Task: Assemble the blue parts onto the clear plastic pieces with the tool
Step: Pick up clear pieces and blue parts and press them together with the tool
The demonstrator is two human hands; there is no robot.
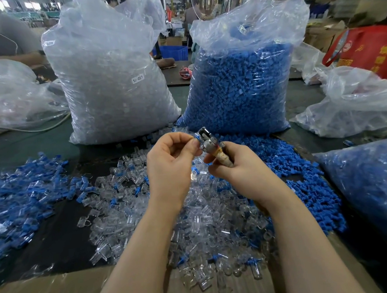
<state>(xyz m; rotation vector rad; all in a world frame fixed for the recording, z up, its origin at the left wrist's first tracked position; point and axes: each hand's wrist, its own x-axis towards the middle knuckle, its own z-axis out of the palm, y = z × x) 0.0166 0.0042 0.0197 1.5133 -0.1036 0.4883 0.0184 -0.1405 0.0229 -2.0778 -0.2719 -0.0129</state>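
Head view: I see my right hand (236, 164) curled around the tool (213, 150), its metal head pointing up and away. My left hand (169, 161) pinches a small blue part (196, 136) against that head with thumb and forefinger. Clear pieces (206, 214) lie heaped on the desk (56, 236) under both wrists, loose blue parts (300, 175) to the right. Two tall bags, clear (112, 83) and blue (240, 81), close off the far edge; dark bare desk lies to the left of my forearms.

Dark table (56, 236) under plastic-parts bags (114, 83)
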